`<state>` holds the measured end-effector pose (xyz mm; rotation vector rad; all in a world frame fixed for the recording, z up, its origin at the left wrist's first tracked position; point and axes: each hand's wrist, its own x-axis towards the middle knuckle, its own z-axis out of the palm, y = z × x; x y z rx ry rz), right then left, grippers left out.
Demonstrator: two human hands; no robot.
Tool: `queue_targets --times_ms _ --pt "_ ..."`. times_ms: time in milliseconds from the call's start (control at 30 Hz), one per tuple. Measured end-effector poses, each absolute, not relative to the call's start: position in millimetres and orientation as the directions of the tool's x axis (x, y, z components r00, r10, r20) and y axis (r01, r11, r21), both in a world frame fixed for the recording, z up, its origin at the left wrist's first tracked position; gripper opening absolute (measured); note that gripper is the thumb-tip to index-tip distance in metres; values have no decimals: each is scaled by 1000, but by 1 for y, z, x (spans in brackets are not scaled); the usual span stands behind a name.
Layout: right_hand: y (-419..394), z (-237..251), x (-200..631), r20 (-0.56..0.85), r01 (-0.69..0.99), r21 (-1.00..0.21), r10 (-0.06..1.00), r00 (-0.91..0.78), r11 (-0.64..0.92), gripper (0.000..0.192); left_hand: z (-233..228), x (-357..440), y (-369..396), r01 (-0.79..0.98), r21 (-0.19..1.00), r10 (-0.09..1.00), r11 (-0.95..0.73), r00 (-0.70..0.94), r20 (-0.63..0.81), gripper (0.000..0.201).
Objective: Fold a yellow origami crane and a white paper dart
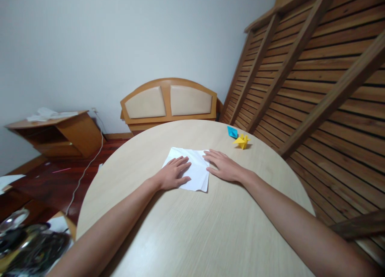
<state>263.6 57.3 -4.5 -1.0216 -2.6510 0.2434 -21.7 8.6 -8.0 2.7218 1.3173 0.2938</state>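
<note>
A white sheet of paper [195, 166], folded over, lies flat near the middle of a round light-wood table [192, 225]. My left hand [173, 174] rests palm down on the sheet's left part, fingers spread and pointing right. My right hand [224, 166] lies flat at the sheet's right edge, its fingertips on the paper's upper right corner. Neither hand grips anything. Farther back on the right sit a yellow folded paper figure [242, 141] and a blue folded paper piece [232, 131], both out of reach of the hands.
A slatted wooden panel [315, 76] leans along the table's right side. Behind the table stands a padded wooden headboard [169, 102] against the wall. A low wooden cabinet [57, 134] with papers on top is at the left, and a cable [87, 168] runs over the floor.
</note>
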Motion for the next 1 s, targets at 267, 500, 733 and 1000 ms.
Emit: queue_targets --times_ms 267,500,733,1000 --pt "47 -1 252 64 537 -356 593 -802 765 70 -4 -23 14 707 161 716 -689 629 301 33" --pt "43 2 250 187 549 -298 612 -769 781 68 9 -5 -5 655 194 683 -730 687 250 44" --pt "43 1 237 316 494 -249 552 -772 833 26 6 -3 -1 676 218 709 -704 653 267 20" --pt "47 0 234 335 544 -258 602 -724 798 20 5 4 -3 841 229 864 -490 434 257 26"
